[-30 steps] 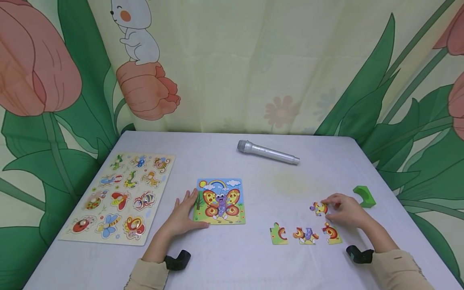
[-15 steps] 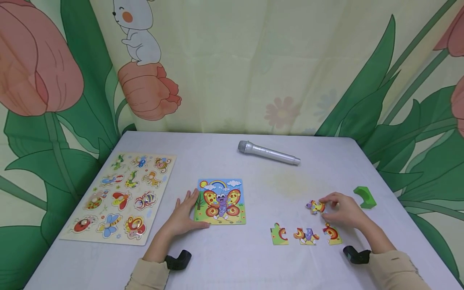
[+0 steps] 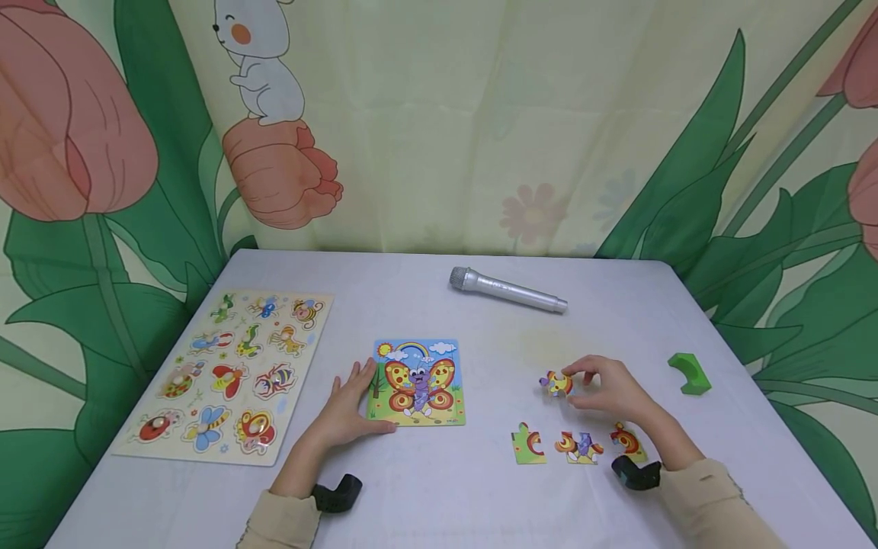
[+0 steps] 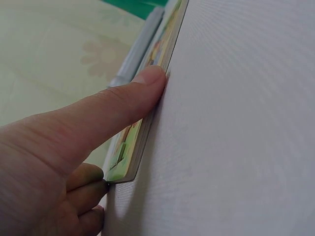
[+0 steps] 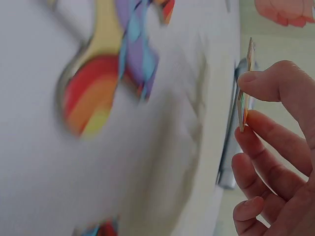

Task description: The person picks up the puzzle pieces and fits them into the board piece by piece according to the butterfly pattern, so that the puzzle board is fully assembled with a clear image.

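A square butterfly puzzle board (image 3: 417, 385) lies mid-table, its picture whole. My left hand (image 3: 345, 412) rests at its lower left corner with fingers spread; the thumb (image 4: 130, 101) lies straight along the near edge. My right hand (image 3: 610, 390) pinches a small yellow, red and purple puzzle piece (image 3: 554, 383) between thumb and fingers, and the piece stands edge-on in the right wrist view. Below that hand lie a green puzzle piece (image 3: 527, 444), a purple-and-orange puzzle piece (image 3: 579, 447) and a third puzzle piece (image 3: 627, 440), partly covered by the wrist camera.
On the left lies a large insect peg board (image 3: 226, 377). A silver toy microphone (image 3: 509, 290) is at the back of the table. A green arch-shaped block (image 3: 690, 374) sits at the right. Behind the table hangs a flowered curtain (image 3: 439, 137).
My right hand has carried the pinched puzzle piece leftward, toward the butterfly board, and its wrist now covers part of the rightmost loose piece. The left hand has stayed put.
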### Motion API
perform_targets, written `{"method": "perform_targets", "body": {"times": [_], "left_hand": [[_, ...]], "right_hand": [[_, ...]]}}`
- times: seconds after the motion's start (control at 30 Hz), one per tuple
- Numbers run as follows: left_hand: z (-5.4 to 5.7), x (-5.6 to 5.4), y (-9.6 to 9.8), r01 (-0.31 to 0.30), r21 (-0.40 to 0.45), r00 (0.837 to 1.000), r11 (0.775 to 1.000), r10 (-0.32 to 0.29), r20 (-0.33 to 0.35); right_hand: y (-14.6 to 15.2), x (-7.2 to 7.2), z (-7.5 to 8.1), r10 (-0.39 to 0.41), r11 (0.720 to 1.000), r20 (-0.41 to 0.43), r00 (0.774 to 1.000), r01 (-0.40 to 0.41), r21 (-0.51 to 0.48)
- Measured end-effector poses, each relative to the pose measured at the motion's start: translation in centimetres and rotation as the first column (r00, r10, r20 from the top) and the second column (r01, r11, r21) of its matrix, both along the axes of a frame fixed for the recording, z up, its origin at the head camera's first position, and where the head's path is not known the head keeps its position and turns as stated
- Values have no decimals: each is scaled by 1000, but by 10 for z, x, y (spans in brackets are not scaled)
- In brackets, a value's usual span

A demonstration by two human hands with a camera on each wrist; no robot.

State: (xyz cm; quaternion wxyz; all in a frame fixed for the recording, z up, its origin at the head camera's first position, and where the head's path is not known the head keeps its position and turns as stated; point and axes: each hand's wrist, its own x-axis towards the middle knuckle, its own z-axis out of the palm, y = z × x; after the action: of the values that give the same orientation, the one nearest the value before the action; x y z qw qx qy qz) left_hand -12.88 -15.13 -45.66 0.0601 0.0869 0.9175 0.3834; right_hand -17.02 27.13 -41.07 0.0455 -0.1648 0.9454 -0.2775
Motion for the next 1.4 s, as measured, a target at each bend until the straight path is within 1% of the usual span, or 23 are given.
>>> {"method": "perform_targets", "body": {"times": [0.23,0.43,0.6,0.77,0.97,1.1,1.27,1.33,1.4], "left_hand": [[0,1,0,1,3,1000,1000,-1,2],[0,1,-1,3,0,1000,1000,-3,-4],[1,1,0,5,2,1000,1000,-5,1],[1,1,0,1,9,1000,1000,-1,6],[1,1,1,-4,2,1000,1000,4,4],[0,0,0,-5,4,1000,1000,5,-7],[0,0,0,5,2,1000,1000,-5,-16],[0,0,0,8,-1,1000,1000,-8,-23],[0,0,0,9,0,1000,1000,-9,-24]], "right_hand": [[-32,-6,1,112,992,-39,993,-113,-47],[-62,-10,5,167,982,-62,984,-172,-81],[-87,-14,6,212,972,-68,975,-218,-84],[-109,-19,5,236,968,-62,970,-240,-67],[-129,-26,2,279,959,-71,958,-282,-36],[-140,-29,1,297,955,-70,952,-298,9],[-152,-32,1,342,939,-84,936,-337,69],[-156,-33,1,349,936,-79,934,-343,83],[-159,-33,-1,343,937,-62,937,-337,90]]}}
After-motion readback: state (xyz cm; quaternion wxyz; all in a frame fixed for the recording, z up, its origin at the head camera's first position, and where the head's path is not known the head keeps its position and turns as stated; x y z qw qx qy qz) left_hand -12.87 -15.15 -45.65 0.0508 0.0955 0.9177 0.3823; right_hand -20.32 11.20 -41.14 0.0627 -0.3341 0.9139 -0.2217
